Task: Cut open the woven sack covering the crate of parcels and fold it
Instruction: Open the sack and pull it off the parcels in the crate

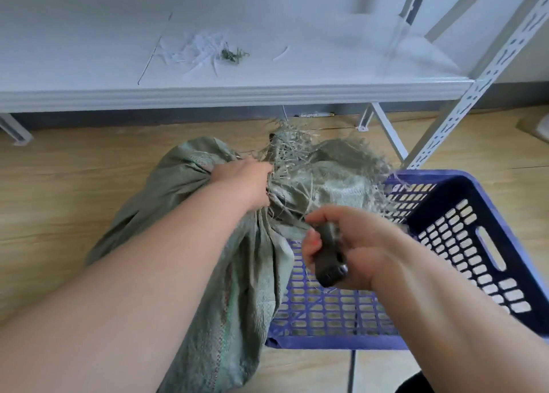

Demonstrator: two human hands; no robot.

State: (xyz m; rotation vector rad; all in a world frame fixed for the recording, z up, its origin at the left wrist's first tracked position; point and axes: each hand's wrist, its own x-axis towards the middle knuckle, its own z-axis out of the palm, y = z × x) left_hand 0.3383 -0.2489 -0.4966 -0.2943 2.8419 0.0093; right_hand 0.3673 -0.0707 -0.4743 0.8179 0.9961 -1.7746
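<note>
A grey-green woven sack stands on the floor, bunched at its neck with frayed strands sticking up. My left hand grips the gathered neck from the left. My right hand holds a dark-handled cutter just below and right of the neck, its tip hidden among the strands. The sack's loose top flap lies over the rim of a blue plastic crate. No parcels show.
A white metal shelf runs across the far side, with cut strand scraps on it. Its perforated upright stands at the right, behind the crate. Wooden floor lies to the left.
</note>
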